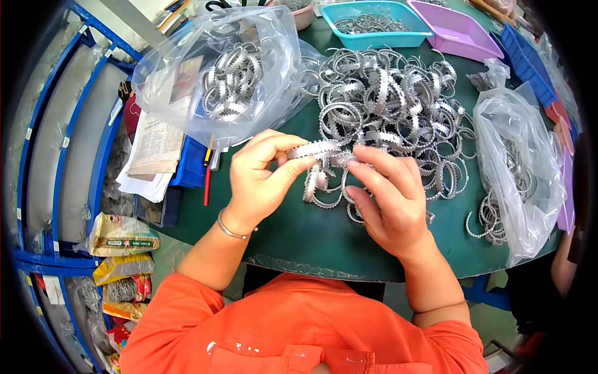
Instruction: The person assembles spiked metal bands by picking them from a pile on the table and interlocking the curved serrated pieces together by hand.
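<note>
My left hand (258, 171) pinches a toothed metal ring (314, 149) between thumb and fingers, above the table's near middle. Close to its right end, my right hand (392, 199) has curled fingers on another toothed metal ring (342, 159); its thumb sits lower, and the grip is partly hidden. Right behind and below both hands lies a large heap of similar rings (380, 93), tangled and overlapping. A few rings (319, 185) rest on the table just under my fingertips.
A clear plastic bag (274, 75) of rings lies at the back left, another bag (517, 168) at the right. Behind the heap stand a turquoise basket (386, 41) and a purple basket (461, 37). Pens (207, 177) and papers (152, 146) are at the left; a blue rack (71, 162) stands beyond.
</note>
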A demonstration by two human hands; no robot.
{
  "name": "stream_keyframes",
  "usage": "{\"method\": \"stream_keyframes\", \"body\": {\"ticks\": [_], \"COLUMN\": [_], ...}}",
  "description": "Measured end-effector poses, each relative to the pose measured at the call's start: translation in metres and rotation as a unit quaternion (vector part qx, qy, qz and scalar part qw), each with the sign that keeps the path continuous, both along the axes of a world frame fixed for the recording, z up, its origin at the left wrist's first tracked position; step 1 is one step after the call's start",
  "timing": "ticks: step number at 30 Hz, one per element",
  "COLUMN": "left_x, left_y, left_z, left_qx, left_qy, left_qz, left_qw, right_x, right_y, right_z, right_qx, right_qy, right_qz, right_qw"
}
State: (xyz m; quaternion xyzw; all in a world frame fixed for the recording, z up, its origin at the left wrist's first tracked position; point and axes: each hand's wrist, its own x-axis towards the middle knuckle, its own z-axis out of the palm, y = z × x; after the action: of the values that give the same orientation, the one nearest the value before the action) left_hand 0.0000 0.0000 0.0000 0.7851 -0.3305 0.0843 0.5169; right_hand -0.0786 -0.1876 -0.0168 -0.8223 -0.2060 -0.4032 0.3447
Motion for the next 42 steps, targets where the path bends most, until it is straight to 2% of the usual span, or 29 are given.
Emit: {"method": "stream_keyframes", "body": {"ticks": [2,3,6,8,9,11,13,17,19,20,21,23,25,27,28,29,34,42], "left_x": [-0.002,0.0,-0.011,-0.015,-0.016,-0.02,-0.025,-0.023,-0.019,-0.02,-0.022,-0.027,-0.024,-0.023,-0.024,-0.023,-0.024,-0.025], "left_y": [0.003,0.006,0.003,0.002,0.004,0.01,0.012,0.011,0.015,0.015,0.014,0.01,0.013,0.014,0.016,0.019,0.021,0.02], "left_z": [-0.018,-0.018,-0.017,-0.019,-0.021,-0.029,-0.036,-0.059,-0.063,-0.063,-0.06,-0.056,-0.059,-0.056,-0.055,-0.055,-0.051,-0.051], "left_qx": [0.003,-0.026,-0.037,-0.101,-0.103,-0.195,-0.213,-0.291,-0.245,-0.232,-0.234,-0.271,-0.267,-0.256,-0.285,-0.243,-0.232,-0.202], "left_qy": [0.083,0.082,0.029,0.1,0.098,0.211,0.179,0.231,0.26,0.248,0.251,0.254,0.237,0.193,0.249,0.228,0.316,0.248], "left_qz": [-0.005,-0.016,-0.046,-0.049,-0.049,-0.034,-0.069,-0.085,-0.096,-0.112,-0.112,-0.117,-0.127,-0.124,-0.147,-0.148,-0.102,-0.079], "left_qw": [0.997,0.996,0.998,0.989,0.989,0.957,0.958,0.924,0.929,0.934,0.933,0.921,0.925,0.939,0.914,0.931,0.914,0.944], "right_x": [-0.003,0.007,0.003,0.004,0.004,0.005,0.004,-0.001,-0.004,-0.001,-0.008,-0.009,-0.006,-0.004,-0.004,-0.004,-0.001,0.001], "right_y": [0.002,0.005,-0.004,-0.002,-0.001,0.005,0.008,0.012,0.015,0.017,0.017,0.021,0.013,0.011,0.015,0.017,0.012,0.009], "right_z": [-0.006,-0.011,-0.011,-0.012,-0.012,-0.012,-0.01,-0.011,-0.01,-0.016,-0.015,-0.003,-0.005,-0.01,-0.013,-0.014,-0.012,-0.015], "right_qx": [-0.012,-0.025,-0.063,-0.045,-0.047,0.046,0.076,0.078,0.19,0.222,0.31,0.505,0.499,0.485,0.457,0.457,0.469,0.473], "right_qy": [0.051,0.04,0.109,0.132,0.13,0.141,0.147,0.211,0.28,0.195,0.239,0.211,0.225,0.405,0.439,0.448,0.484,0.457], "right_qz": [-0.046,-0.081,-0.079,-0.052,-0.052,-0.036,-0.016,0.056,0.099,0.11,0.102,0.119,0.118,0.193,0.189,0.192,0.219,0.201], "right_qw": [0.998,0.996,0.989,0.989,0.989,0.988,0.986,0.973,0.936,0.949,0.915,0.829,0.828,0.751,0.75,0.744,0.705,0.726]}}
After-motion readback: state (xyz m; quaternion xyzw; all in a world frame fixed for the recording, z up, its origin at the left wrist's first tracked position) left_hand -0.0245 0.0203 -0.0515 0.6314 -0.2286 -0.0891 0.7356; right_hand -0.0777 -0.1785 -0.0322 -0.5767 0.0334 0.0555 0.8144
